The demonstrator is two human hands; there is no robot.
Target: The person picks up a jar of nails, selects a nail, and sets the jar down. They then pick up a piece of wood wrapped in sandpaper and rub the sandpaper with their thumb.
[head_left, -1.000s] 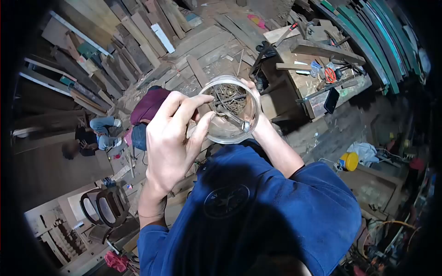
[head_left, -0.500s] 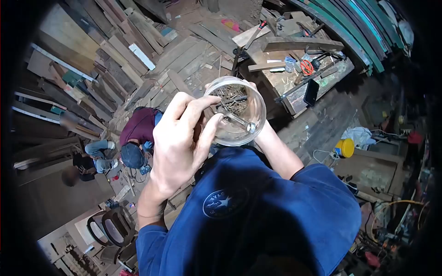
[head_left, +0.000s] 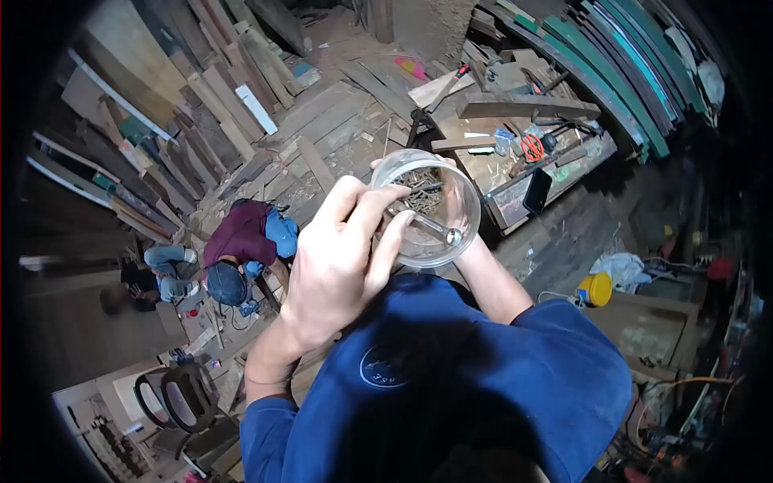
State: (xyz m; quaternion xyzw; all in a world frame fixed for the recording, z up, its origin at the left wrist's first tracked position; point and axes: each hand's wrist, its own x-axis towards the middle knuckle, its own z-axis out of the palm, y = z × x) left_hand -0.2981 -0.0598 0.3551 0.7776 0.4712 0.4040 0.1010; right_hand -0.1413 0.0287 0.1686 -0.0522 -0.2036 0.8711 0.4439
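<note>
A clear round plastic jar (head_left: 471, 211), open at the top and tilted toward me, is held in front of my chest. My right hand (head_left: 456, 208) wraps it from behind and below; its fingers show partly through the clear wall. Inside lies a heap of nails or screws (head_left: 425, 193). My left hand (head_left: 338, 249) reaches over the near rim, thumb and index finger pinched inside the jar. Between those fingertips is one end of a short metal rod (head_left: 431, 226) with a shiny rounded end. A thin dark piece (head_left: 424, 190) lies beside the index fingertip.
A workbench (head_left: 515, 205) holds wood pieces, an orange cable (head_left: 532, 147) and a black phone (head_left: 538, 191). One person (head_left: 239, 233) bends low at left, another (head_left: 153, 282) sits beyond. Boards (head_left: 205, 97) lean at upper left. A yellow container (head_left: 596, 290) stands at right.
Jar and both hands have shifted slightly right and down in view. The left fingertips have moved a little deeper over the jar, closer to the metal rod.
</note>
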